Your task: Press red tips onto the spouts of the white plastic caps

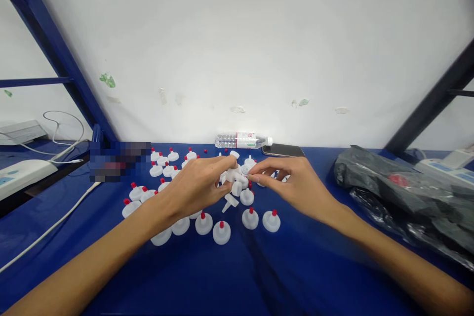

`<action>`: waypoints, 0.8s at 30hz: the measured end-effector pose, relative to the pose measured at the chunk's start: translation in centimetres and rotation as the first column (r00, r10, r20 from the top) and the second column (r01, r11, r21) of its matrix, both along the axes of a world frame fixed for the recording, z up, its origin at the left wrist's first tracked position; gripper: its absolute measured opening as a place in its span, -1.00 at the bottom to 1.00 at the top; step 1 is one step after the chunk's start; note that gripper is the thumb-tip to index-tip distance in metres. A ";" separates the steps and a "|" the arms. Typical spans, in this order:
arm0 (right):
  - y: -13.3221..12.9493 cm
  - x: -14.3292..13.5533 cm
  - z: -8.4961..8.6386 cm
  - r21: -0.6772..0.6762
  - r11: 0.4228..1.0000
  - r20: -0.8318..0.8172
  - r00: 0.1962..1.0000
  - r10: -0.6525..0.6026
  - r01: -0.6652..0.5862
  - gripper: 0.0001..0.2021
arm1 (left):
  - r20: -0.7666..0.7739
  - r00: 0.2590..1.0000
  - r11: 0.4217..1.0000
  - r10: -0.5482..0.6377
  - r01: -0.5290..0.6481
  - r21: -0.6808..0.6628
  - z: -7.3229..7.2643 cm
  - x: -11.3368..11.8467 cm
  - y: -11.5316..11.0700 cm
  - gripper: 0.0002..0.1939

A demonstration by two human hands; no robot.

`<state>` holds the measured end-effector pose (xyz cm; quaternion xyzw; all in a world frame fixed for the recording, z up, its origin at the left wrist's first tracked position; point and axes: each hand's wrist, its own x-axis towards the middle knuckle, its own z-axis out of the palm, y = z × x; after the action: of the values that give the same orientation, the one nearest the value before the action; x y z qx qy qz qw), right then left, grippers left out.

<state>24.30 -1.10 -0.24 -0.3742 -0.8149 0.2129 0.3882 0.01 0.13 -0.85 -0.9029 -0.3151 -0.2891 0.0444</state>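
Observation:
My left hand [202, 177] is closed, its thumb and fingers pinching a white plastic nozzle cap [231, 175] above the middle of the pile. Close by on the right, my right hand [291, 177] has its thumb and index fingertip together; what lies between them is too small to make out. Beneath both hands are several white nozzle caps with bare spouts [230, 202] and loose small red tips [251, 185], partly hidden by the fingers. White nozzle caps with red tips [221, 233] stand spout up in front and to the left, some behind my left forearm.
A clear plastic bottle [242, 140] lies along the wall, beside a dark phone [283, 150]. Grey and black plastic bags [407, 192] take up the right side of the blue table [222, 281]. A white cable [55, 224] and a power strip [24, 175] are at left.

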 end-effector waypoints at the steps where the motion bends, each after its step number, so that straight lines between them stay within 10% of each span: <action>1: -0.1 -0.1 0.0 0.009 1.000 -0.016 1.000 -0.003 0.004 -0.89 | 0.006 1.000 1.000 0.008 -0.008 0.026 0.0 0.0 0.0 -0.78; 24: -0.5 -0.5 -0.7 -0.030 0.991 -0.216 0.968 -0.131 0.128 -0.94 | 0.044 0.999 0.977 -0.002 -0.008 0.211 -1.0 0.2 0.0 -0.79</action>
<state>23.80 -1.56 -0.90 -0.4040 -0.7397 0.2330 0.4851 0.20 0.18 -1.83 -0.8859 -0.2850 -0.3408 0.1333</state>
